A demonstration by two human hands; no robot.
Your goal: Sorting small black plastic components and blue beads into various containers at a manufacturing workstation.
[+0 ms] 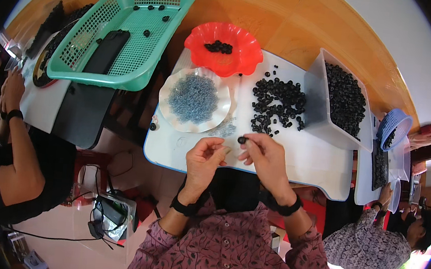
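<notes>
Over the front edge of the white table, my right hand point(266, 159) pinches a small round black plastic part point(242, 140) between thumb and fingertips. Just left of it, my left hand point(204, 160) has its thumb and fingers drawn together; whatever they may hold is too small to make out. The two hands are close but apart. Beyond my left hand stands a white scalloped dish point(165, 100) full of small translucent bluish pieces point(194, 100). Several such pieces lie loose beside it. Past my right hand spreads a loose pile of black parts point(280, 99).
A red scalloped bowl point(249, 49) with some black parts stands at the back. To the right is a translucent bin point(317, 103) filled with black pieces. A green basket point(127, 82) sits at the far left. People work on both sides, one arm point(27, 152) showing at left.
</notes>
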